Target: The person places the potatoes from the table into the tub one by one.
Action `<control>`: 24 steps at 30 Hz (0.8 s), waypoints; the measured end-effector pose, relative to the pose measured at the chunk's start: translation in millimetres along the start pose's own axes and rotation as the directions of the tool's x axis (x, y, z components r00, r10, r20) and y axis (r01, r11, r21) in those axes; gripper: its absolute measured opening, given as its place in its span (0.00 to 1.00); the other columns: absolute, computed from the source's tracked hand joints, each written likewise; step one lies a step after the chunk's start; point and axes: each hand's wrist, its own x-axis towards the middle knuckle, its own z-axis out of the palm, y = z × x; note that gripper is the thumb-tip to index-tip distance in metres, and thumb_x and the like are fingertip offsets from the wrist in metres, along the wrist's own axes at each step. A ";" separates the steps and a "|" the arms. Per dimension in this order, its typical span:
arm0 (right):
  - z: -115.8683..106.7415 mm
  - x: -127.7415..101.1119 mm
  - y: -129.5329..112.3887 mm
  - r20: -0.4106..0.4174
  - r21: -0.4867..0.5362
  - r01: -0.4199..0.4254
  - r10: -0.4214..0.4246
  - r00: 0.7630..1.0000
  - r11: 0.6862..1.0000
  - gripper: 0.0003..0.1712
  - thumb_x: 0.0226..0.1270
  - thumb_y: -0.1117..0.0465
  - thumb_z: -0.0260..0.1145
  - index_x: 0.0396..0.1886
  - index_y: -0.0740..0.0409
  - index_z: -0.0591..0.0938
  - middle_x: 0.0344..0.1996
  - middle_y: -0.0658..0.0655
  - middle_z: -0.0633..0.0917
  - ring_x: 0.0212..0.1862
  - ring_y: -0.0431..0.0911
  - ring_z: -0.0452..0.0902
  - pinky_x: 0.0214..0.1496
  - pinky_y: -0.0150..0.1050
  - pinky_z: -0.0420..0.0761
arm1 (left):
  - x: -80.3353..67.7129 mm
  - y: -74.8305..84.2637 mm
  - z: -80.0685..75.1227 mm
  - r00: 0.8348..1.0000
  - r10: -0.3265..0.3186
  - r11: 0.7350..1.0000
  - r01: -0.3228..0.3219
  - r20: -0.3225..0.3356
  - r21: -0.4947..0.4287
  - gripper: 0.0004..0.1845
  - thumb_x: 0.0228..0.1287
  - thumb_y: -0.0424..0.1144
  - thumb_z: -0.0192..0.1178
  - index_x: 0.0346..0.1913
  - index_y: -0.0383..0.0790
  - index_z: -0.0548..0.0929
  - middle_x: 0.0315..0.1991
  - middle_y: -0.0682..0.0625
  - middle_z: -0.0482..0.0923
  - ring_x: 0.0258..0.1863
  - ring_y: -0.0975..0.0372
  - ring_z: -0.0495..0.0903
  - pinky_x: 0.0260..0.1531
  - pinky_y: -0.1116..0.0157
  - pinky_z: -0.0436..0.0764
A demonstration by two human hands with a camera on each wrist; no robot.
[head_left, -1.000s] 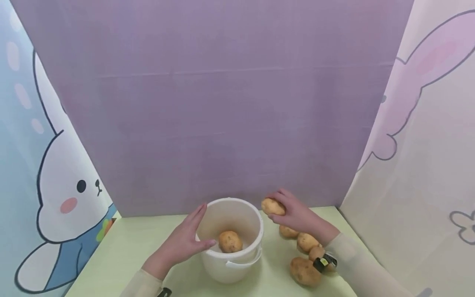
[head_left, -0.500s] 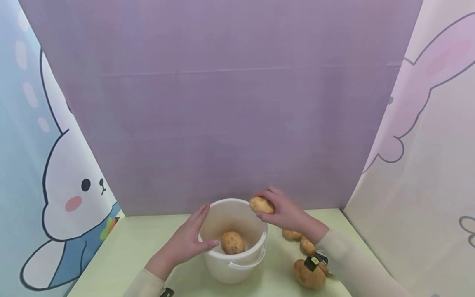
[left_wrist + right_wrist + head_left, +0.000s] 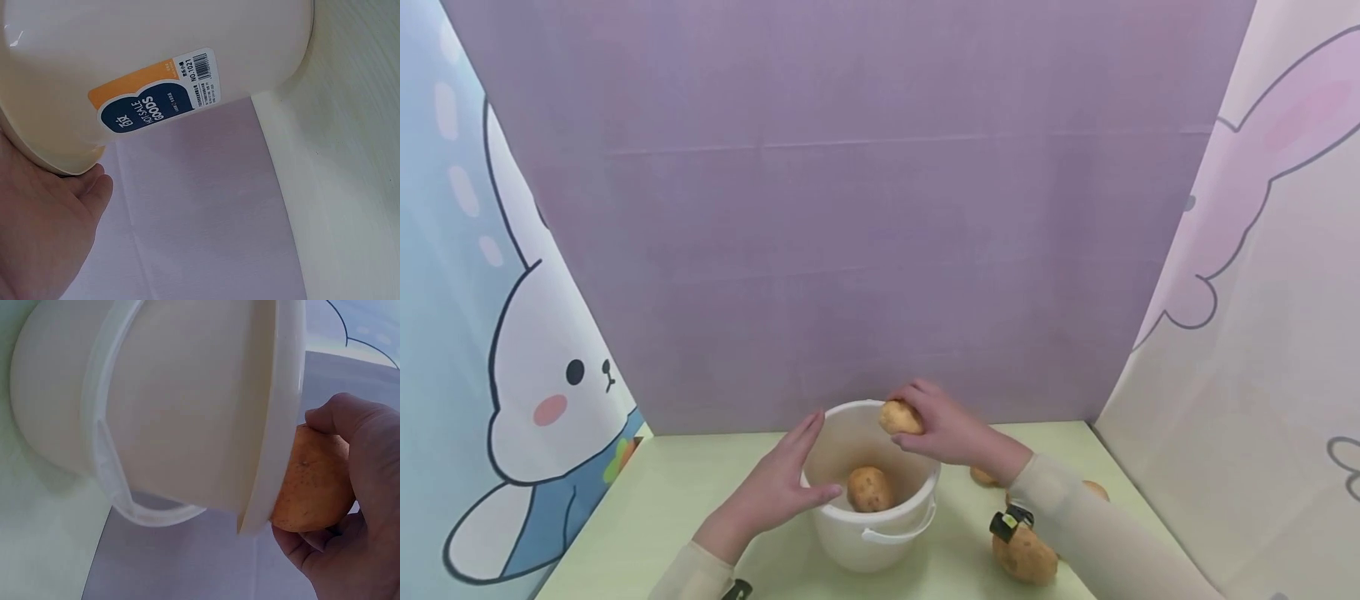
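A white plastic bucket stands on the pale green table with one potato inside it. My left hand rests with straight fingers against the bucket's left side. My right hand grips a second potato just above the bucket's far right rim. In the right wrist view that potato sits behind the bucket's rim, with the fingers curled round it.
More potatoes lie on the table right of the bucket: a large one near the front, others partly hidden behind my right forearm. A purple backdrop and cartoon rabbit side panels close in the table.
My right hand has carried its potato leftward from beside the bucket to over its rim. The left hand has stayed on the bucket's side.
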 end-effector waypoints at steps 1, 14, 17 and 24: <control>1.7 1.3 0.0 0.006 -0.006 -0.001 0.001 1.000 1.000 0.29 0.69 0.55 0.80 0.67 0.52 0.83 0.55 0.49 0.81 0.50 0.41 0.77 0.49 0.38 0.84 | 0.0 0.3 -0.2 1.000 0.002 1.000 -0.002 0.000 0.000 0.64 0.66 0.70 0.72 0.89 0.34 0.54 0.88 0.36 0.55 0.83 0.36 0.61 0.76 0.32 0.68; 13.4 13.4 -9.7 0.085 -0.057 -0.032 0.037 0.996 0.998 0.29 0.69 0.55 0.79 0.67 0.55 0.83 0.55 0.52 0.81 0.51 0.44 0.78 0.50 0.39 0.84 | -0.3 1.1 -1.5 1.000 0.011 1.000 -0.011 0.001 -0.013 0.63 0.66 0.68 0.73 0.89 0.34 0.54 0.88 0.35 0.55 0.83 0.37 0.61 0.76 0.32 0.69; 18.0 15.0 -9.8 0.100 -0.085 -0.035 0.044 0.994 0.996 0.29 0.69 0.55 0.80 0.68 0.54 0.83 0.56 0.52 0.81 0.52 0.44 0.78 0.51 0.39 0.85 | 0.3 0.9 -1.0 1.000 0.011 1.000 -0.011 0.003 -0.011 0.63 0.67 0.69 0.72 0.89 0.33 0.55 0.88 0.35 0.55 0.84 0.37 0.61 0.76 0.33 0.69; 24.4 16.5 -10.1 0.096 -0.091 -0.010 0.019 0.995 0.996 0.30 0.68 0.59 0.82 0.67 0.56 0.83 0.57 0.55 0.82 0.53 0.46 0.79 0.52 0.39 0.85 | 1.2 1.2 0.2 1.000 0.018 1.000 -0.018 -0.006 -0.013 0.62 0.66 0.65 0.74 0.89 0.32 0.56 0.88 0.35 0.56 0.83 0.37 0.62 0.76 0.33 0.69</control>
